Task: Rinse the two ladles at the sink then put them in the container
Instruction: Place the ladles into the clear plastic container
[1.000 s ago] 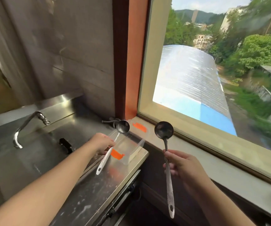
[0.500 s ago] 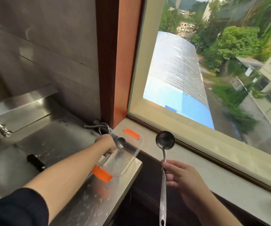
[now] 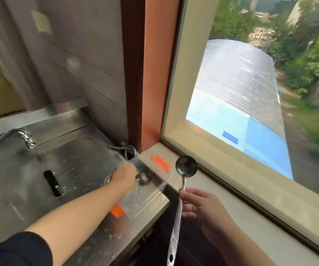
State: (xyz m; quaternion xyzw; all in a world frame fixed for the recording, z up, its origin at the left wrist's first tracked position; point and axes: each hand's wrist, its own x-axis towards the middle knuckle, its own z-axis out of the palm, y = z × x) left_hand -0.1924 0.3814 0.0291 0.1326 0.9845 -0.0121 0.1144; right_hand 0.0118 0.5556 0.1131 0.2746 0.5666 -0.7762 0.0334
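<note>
Placement under way: left hand (image 3: 123,175), gripping the small ladle (image 3: 145,175), has lowered it into the clear container (image 3: 160,186) on the bench (image 3: 105,244); right hand (image 3: 202,210) grips the large ladle (image 3: 186,167) at three o'clock, awaiting deposit.

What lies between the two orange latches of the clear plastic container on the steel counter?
In the head view, between the orange latches lies the clear plastic container, with the left hand lowering a small metal ladle into it.
</note>
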